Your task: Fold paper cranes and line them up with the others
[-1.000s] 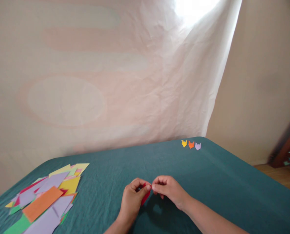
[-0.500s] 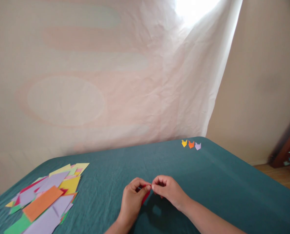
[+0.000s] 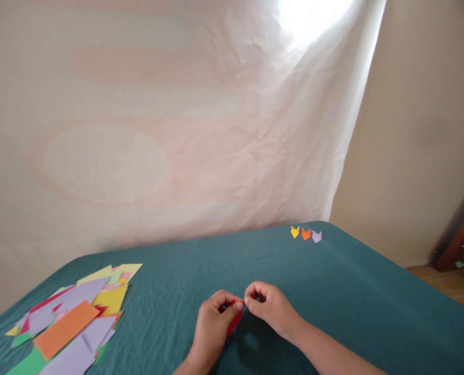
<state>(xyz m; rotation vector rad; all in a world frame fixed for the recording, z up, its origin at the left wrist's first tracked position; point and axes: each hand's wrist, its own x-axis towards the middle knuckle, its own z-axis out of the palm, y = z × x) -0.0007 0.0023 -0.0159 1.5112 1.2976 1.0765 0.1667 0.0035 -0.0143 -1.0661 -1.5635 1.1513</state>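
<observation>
On the left of the green cloth (image 3: 169, 281), a heap of coloured papers (image 3: 65, 328); next, pinched in the left hand (image 3: 215, 320), a small red paper (image 3: 235, 323); just beside, the right hand (image 3: 271, 307), thumb and forefinger together, hold impossible to tell; farther back, three folded shapes (image 3: 306, 234).

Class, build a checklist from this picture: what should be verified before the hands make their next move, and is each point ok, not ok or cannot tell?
1. Red paper held by the left hand: ok, pinched under the thumb.
2. Right hand within reach of it: ok, fingertips close by its upper end.
3. Right hand gripping the paper: cannot tell, too small to see.
4. Folds open to inspection: not ok, the left hand covers much of the paper.
5. Paper sheets neatly stacked: not ok, they overlap at varied angles.
</observation>
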